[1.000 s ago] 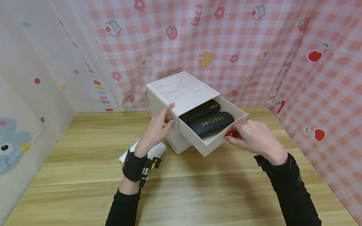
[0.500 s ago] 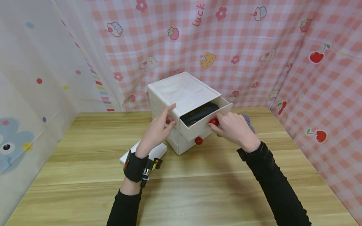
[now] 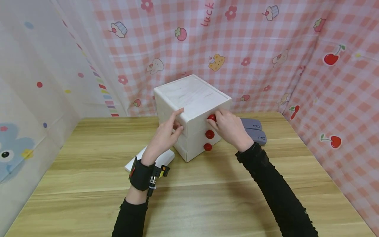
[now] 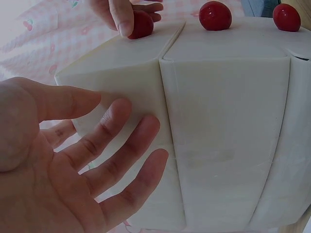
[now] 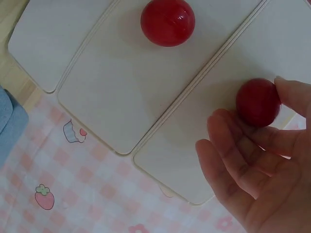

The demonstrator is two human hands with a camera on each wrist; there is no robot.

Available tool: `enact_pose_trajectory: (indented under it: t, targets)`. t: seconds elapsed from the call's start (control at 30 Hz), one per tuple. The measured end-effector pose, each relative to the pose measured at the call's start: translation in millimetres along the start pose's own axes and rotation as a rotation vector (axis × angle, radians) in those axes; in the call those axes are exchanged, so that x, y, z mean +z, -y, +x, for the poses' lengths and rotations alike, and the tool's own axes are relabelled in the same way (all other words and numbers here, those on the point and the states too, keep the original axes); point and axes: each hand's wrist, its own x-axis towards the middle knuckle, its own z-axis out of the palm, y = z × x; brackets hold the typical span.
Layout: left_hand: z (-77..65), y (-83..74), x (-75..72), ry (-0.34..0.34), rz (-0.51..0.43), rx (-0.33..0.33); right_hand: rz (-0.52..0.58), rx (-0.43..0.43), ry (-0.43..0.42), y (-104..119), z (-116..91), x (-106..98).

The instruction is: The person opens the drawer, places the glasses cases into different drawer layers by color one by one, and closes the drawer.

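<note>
A white three-drawer cabinet [image 3: 192, 97] with a marbled top stands on the wooden table, all its drawers closed. My right hand [image 3: 230, 128] holds the round red knob [image 5: 258, 103] of the top drawer between thumb and fingers. Below it are the middle knob [image 3: 209, 134] and the bottom knob [image 3: 207, 147], both red. On the cabinet's left side my left hand [image 3: 163, 137] rests with loosely spread fingers, the index fingertip at the top edge. The left wrist view shows that palm [image 4: 58, 179] beside the white side wall. The dark cases in the top drawer are hidden.
Two grey-blue glasses cases [image 3: 257, 135] lie right of the cabinet, partly behind my right hand. A flat white box [image 3: 165, 158] lies to its left, partly under my left forearm. A pink checked curtain [image 3: 207, 42] hangs close behind.
My right hand has pushed the top drawer in by its knob, from well out to closed. The black cases inside have gone out of sight. My left hand has stayed put.
</note>
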Motion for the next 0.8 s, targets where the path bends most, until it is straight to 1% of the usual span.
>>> enact_pose_trajectory:
  t: [0.23,0.33,0.4,0.53,0.63,0.8]
  targets:
    - [0.3,0.8,-1.8,0.001,-0.007,-0.023,0.051,0.011,-0.050,-1,-1,9]
    - [0.4,1.8,-1.9,0.003,-0.001,-0.023,0.099,0.046,-0.051,-1,-3,13]
    - [0.2,1.9,-2.0,0.002,0.001,-0.020,0.108,0.067,-0.047,-2,-5,17]
    - [0.2,1.0,-1.6,0.008,-0.004,-0.021,0.075,0.091,-0.030,-6,-11,27]
    - [0.4,0.9,-1.0,0.012,-0.007,-0.023,0.049,0.092,-0.009,-8,-16,38]
    - [0.6,0.7,0.5,0.013,-0.009,-0.023,0.045,0.069,0.027,-9,-24,58]
